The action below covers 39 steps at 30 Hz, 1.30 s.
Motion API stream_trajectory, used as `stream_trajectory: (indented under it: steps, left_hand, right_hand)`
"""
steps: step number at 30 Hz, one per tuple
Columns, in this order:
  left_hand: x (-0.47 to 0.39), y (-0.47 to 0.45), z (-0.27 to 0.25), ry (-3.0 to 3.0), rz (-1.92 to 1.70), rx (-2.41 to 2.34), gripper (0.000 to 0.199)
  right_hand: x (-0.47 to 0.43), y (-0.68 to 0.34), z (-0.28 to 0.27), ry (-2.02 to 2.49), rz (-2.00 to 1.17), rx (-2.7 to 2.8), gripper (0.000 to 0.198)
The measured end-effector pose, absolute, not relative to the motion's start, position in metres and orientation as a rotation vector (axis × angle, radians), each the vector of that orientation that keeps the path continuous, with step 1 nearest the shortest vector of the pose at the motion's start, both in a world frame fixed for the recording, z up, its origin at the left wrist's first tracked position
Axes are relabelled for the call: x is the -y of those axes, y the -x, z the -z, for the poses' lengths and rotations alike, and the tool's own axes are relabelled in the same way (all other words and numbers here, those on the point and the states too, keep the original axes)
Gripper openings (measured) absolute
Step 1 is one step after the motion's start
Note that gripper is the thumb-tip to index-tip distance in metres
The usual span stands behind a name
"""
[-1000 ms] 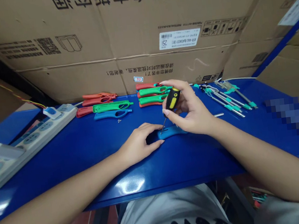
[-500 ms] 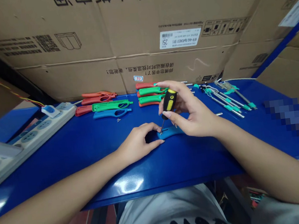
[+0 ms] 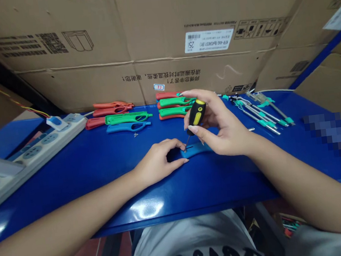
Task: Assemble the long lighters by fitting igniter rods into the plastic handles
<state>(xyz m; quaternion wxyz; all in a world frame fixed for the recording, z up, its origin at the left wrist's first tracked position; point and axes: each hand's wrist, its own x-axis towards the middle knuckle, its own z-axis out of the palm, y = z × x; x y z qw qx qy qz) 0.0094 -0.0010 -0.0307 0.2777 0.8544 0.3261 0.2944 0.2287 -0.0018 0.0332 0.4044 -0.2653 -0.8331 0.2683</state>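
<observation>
My right hand point(image 3: 222, 128) grips a black and yellow screwdriver point(image 3: 197, 114), its shaft slanting down to the left. The tip meets the left end of a blue long-reach lighter point(image 3: 196, 149) lying on the table. Pinching that same end between thumb and fingers is my left hand point(image 3: 159, 162). A tiny metal piece shows at the screwdriver tip, too small to name. The right part of the lighter is hidden behind my right hand, though its metal tube point(image 3: 251, 129) pokes out beyond.
Behind lie lighter casing halves in red, green point(image 3: 126, 118) and blue point(image 3: 127, 127), and stacked lighters point(image 3: 173, 111). Metal tubes with green parts point(image 3: 261, 113) lie at right. A power strip point(image 3: 38, 155) stands left. A cardboard box wall point(image 3: 103, 53) rises behind the blue table point(image 3: 106, 160).
The view has shifted slightly. Both hands keep the same pose, with the screwdriver still at the end of the blue lighter.
</observation>
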Motion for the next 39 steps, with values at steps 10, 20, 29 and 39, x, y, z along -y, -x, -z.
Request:
stream_trajectory:
  steps: [10, 20, 29, 39]
  left_hand:
    - [0.001, -0.010, 0.030, -2.299, -0.787, -0.874, 0.019]
    - [0.001, -0.010, 0.031, -2.281, -0.784, -0.882, 0.019]
    - [0.001, -0.011, 0.031, -2.302, -0.809, -0.872, 0.019]
    - [0.001, -0.011, 0.030, -2.284, -0.788, -0.877, 0.017]
  right_hand:
    - [0.001, -0.230, -0.032, 0.674, -0.638, 2.144, 0.059]
    - [-0.001, -0.229, -0.029, 0.722, -0.512, 2.189, 0.062]
    - [-0.001, -0.227, -0.030, 0.874, -0.243, 2.216, 0.060]
    - [0.006, -0.216, -0.028, 0.810, -0.278, 2.156, 0.055]
